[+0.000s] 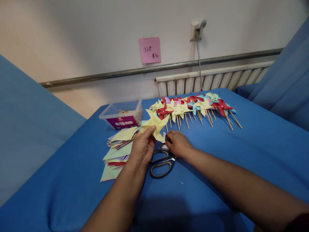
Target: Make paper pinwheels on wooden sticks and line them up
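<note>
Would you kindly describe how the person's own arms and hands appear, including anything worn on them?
Both forearms are bare. The left hand and right hand show no gloves, rings or watch. A dark maroon sleeve edge shows at the right arm's upper end, in the frame's corner.

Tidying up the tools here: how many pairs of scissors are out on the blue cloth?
1. The scissors lie on the blue cloth between the left hand and right hand, blades partly under the right hand. Others could be hidden under the paper stack.

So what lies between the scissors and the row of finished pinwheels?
In the head view, the right hand lies between the scissors and the pinwheel row; beyond it, bare blue cloth.
</note>
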